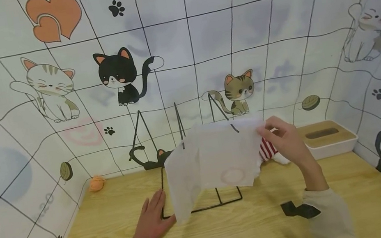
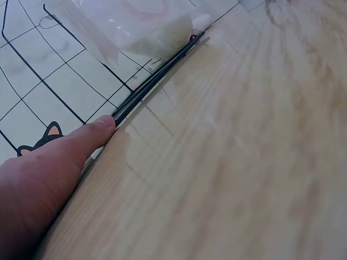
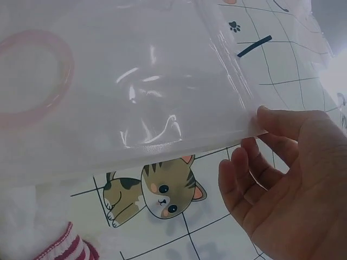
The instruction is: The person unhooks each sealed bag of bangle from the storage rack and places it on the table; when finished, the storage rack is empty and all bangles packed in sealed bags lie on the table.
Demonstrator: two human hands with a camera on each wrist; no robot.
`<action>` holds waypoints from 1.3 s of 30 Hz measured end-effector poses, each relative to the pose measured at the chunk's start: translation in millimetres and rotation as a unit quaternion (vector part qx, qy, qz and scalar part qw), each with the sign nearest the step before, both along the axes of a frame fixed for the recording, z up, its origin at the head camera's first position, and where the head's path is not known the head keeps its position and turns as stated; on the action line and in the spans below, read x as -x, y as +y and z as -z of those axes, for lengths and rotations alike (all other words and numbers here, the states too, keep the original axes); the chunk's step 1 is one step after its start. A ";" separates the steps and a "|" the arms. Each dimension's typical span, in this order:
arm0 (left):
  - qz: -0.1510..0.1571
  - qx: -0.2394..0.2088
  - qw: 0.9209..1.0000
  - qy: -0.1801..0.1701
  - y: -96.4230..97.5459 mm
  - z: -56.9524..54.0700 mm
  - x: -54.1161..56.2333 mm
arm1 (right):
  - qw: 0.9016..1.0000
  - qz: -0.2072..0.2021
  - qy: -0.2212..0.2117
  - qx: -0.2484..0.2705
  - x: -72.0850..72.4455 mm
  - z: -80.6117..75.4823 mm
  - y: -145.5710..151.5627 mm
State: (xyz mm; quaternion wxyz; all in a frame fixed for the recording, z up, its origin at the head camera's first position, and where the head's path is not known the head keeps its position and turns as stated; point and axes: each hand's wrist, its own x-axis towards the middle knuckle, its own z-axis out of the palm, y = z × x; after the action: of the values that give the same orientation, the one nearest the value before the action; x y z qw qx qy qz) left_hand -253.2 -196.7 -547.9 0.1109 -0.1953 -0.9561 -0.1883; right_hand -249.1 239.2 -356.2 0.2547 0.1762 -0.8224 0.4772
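Observation:
A black wire rack (image 1: 212,206) with pointed upright loops stands on the wooden table. Over it hangs a translucent white plastic bag or sheet (image 1: 219,156) with a pink ring on it; which of the two I cannot tell. My right hand (image 1: 287,141) pinches its upper right corner between thumb and forefinger, as the right wrist view also shows with the plastic (image 3: 152,86). At the rack's front left corner rests my left hand (image 1: 151,223), fingers extended, and in the left wrist view its thumb presses the black wire (image 2: 157,78). The plastic covers the rack's middle.
Behind my right hand sit a red-and-white striped item (image 1: 267,149) and a white box with a wood-look slotted lid (image 1: 324,135). A small orange object (image 1: 97,183) lies back left. Near my right sleeve is a black bow-shaped piece (image 1: 299,209). Cat-print walls surround the table.

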 end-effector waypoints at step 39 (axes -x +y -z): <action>0.004 -0.004 1.000 0.000 -1.6 -0.9 -0.5 | 0.989 0.033 0.005 0.141 1.5 -1.3 -32.5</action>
State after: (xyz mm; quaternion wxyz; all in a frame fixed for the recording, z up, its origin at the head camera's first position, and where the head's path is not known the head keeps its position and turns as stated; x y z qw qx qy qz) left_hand -252.7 -198.3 -547.0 0.1113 -0.1985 -0.9546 -0.1922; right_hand -250.6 206.7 -354.9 0.2966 0.1140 -0.7511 0.5786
